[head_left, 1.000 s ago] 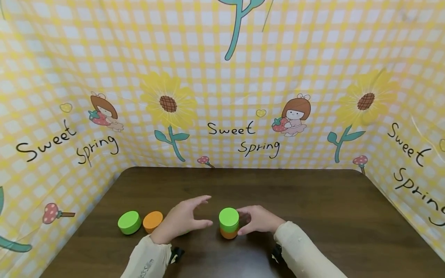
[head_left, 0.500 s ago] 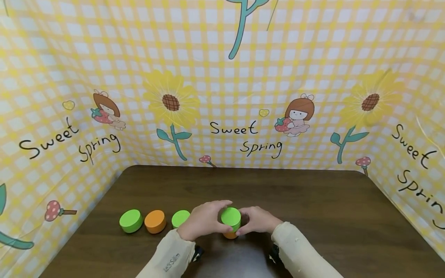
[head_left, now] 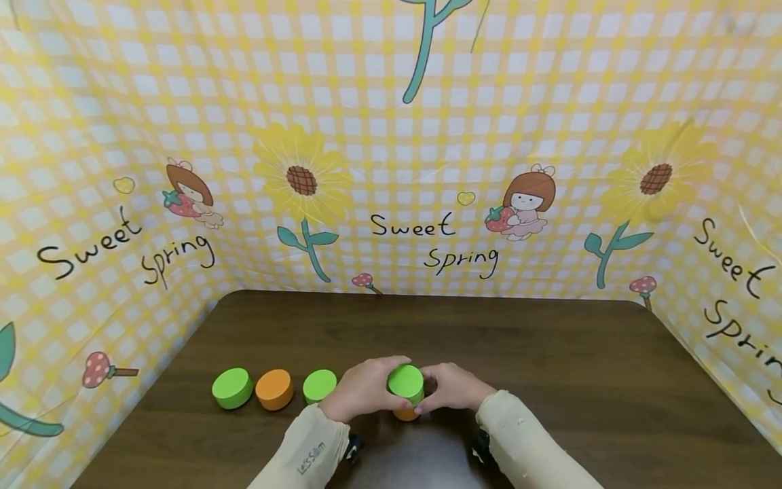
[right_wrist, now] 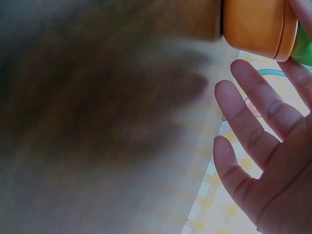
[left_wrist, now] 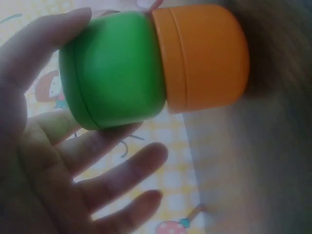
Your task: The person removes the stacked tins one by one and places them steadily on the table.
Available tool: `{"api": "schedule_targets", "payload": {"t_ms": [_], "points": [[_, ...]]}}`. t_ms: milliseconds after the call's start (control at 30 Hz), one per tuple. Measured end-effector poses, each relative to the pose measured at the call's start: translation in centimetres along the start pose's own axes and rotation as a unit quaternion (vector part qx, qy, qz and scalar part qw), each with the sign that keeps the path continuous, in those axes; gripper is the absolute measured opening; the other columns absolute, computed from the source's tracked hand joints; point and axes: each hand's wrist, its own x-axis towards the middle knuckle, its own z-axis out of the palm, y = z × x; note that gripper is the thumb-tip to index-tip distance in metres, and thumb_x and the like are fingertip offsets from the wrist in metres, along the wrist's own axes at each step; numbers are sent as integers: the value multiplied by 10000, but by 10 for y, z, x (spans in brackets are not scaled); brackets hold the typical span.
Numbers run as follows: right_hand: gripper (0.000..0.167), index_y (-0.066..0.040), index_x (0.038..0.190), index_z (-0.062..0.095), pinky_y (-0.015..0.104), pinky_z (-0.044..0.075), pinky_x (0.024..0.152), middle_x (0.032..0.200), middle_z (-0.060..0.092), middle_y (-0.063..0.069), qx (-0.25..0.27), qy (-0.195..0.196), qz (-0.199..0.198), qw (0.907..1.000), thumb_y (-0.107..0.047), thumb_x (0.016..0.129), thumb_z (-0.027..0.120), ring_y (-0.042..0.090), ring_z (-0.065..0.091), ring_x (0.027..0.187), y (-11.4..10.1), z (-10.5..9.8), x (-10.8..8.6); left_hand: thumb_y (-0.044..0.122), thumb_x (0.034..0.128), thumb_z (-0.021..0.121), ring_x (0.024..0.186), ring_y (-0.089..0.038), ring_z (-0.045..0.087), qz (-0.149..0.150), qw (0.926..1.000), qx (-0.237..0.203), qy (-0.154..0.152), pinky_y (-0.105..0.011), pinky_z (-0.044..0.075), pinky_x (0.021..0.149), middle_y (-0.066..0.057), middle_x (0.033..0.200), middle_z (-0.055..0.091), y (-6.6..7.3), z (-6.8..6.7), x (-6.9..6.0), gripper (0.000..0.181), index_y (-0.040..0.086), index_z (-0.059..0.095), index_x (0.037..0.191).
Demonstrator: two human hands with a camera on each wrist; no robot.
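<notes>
A green lidded round jar (head_left: 406, 382) stands on top of an orange one (head_left: 406, 413) at the middle of the table. My left hand (head_left: 365, 388) grips the green jar between thumb and index finger, while its other fingers spread out loosely in the left wrist view. From the other side, my right hand (head_left: 458, 387) pinches the stack near where the jars meet. Its thumb and index finger are at the orange jar's lid (right_wrist: 289, 36) in the right wrist view, and the remaining fingers are spread apart. My left hand partly hides the stack in the head view.
To the left, a green jar (head_left: 232, 388), an orange jar (head_left: 275, 390) and another green jar (head_left: 320, 386) stand in a row on the dark wooden table (head_left: 489, 333). My left forearm is close to the nearest one. A checked cloth (head_left: 391, 156) walls the table's back and sides.
My left hand has moved right from beside the row to the stack and taken hold of the upper green jar. The third jar of the row has come into sight. The right hand has stayed in place.
</notes>
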Motion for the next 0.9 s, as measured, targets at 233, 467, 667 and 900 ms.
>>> {"api": "schedule_targets", "payload": {"t_ms": [233, 467, 667, 900], "points": [[419, -22, 1165, 640, 255, 511, 757, 1012, 703, 35, 237, -132, 94, 9996, -142, 794, 793, 137, 654, 895, -3, -1, 4, 222, 730, 810, 732, -96, 526, 34, 9999, -72, 108, -282, 442, 637, 29, 949, 636, -3, -5, -1, 536, 58, 628, 1207], [521, -19, 1248, 602, 267, 516, 717, 981, 703, 20, 77, -159, 284, 9994, -162, 788, 799, 120, 650, 824, -8, -2, 5, 217, 738, 799, 760, -110, 530, -9, 9999, -70, 118, -297, 452, 663, 5, 997, 639, -7, -10, -4, 555, 21, 617, 1224], [545, -88, 1297, 589, 281, 483, 503, 715, 664, -2, -64, -259, 807, 9964, -211, 805, 788, 119, 557, 517, -11, -2, 3, 244, 752, 804, 758, -126, 532, -92, 9994, -142, 302, -313, 451, 661, -32, 1024, 649, -11, -24, -12, 585, 9, 604, 1249], [520, -137, 1253, 628, 367, 512, 725, 1163, 649, 83, -689, -143, 782, 9945, -265, 782, 807, 200, 628, 815, -11, -1, 2, 245, 747, 821, 775, -125, 553, -450, 9974, -149, 538, -324, 468, 671, -57, 1064, 655, -22, -38, -24, 626, 17, 589, 1282]]}}
